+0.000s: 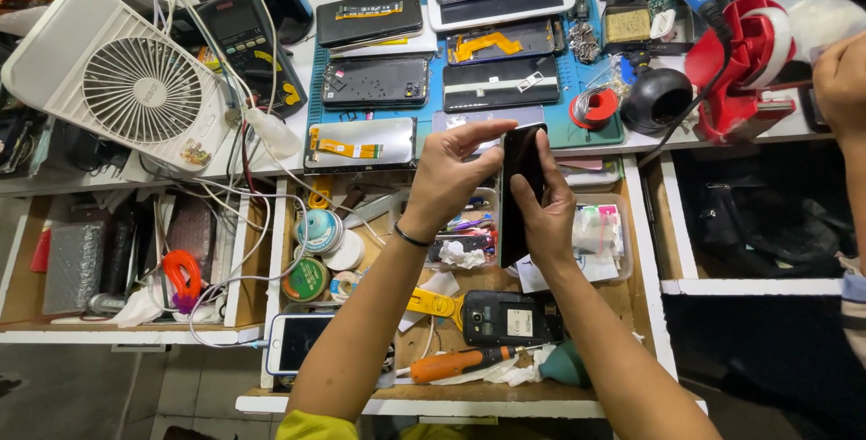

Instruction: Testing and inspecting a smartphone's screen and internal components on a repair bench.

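Note:
I hold a black smartphone [519,189] upright on its edge above an open drawer [648,314]. My left hand [451,177] grips its left side, the index finger stretched over the top edge. My right hand [544,207] clasps the right side, thumb pressed on the dark face. A thin dark band circles my left wrist. Right under the phone lies a clear plastic box [603,234] of small parts.
The drawer holds tape rolls [320,231], a black phone body [511,317], an orange screwdriver [451,364] and a white phone [293,341]. A blue mat [591,133] carries several opened phones. Beside it stand a white fan [126,84], a multimeter [248,43] and a red tool [749,70]. Another person's hand [843,84] is at right.

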